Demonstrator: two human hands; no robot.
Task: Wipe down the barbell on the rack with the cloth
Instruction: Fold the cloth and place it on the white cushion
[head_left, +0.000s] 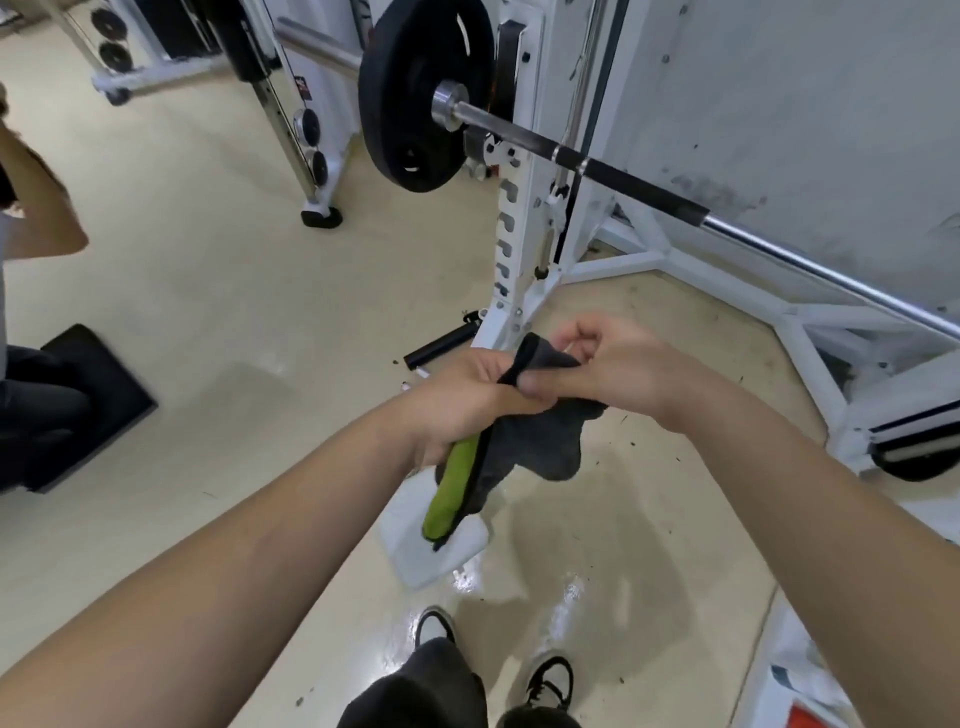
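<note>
Fingers of the left hand curl round the gray cloth and a green strip hanging below the fist. Fingers of the right hand pinch the cloth's upper edge. Both hands hold the cloth low over the floor, well apart from the barbell on the white rack. I read the bar's long axis as running from the plate down toward the right edge, above and beyond the hands. The right hand is nearer. Cloth hides the left fingertips, and the bar's right end is cut off.
</note>
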